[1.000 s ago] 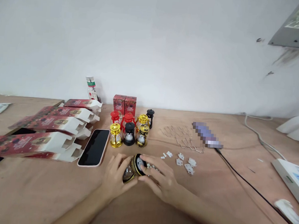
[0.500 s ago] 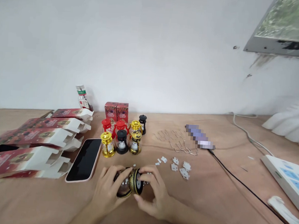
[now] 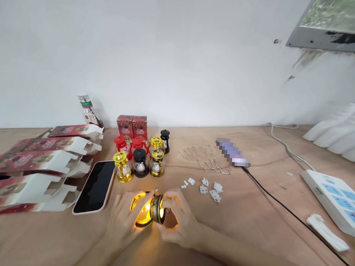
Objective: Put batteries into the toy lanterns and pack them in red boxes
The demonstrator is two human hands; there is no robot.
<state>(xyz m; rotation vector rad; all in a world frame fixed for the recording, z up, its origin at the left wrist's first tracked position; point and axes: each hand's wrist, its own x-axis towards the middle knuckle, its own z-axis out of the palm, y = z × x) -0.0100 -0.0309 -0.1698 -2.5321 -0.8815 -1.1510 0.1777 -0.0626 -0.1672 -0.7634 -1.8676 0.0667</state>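
Observation:
A small lantern with a clear body and a dark gold base lies on its side between my hands, glowing warm yellow. My left hand is wrapped round its clear body. At the base end, my right hand curls with fingertips and thumb at the rim; light shines out of the underside toward the palm. Beyond my hands stand several small lanterns: a gold lantern, a black lantern, a bronze-gold lantern and red lanterns among them.
Open red boxes and a phone lie left. Two closed red boxes and a bottle stand behind. Bent wires, white plastic pieces, a blurred phone, its black cable and a power strip lie right.
The lantern in my hands has lit up; before, it was dark. My hands keep their hold on it. The view has shifted slightly.

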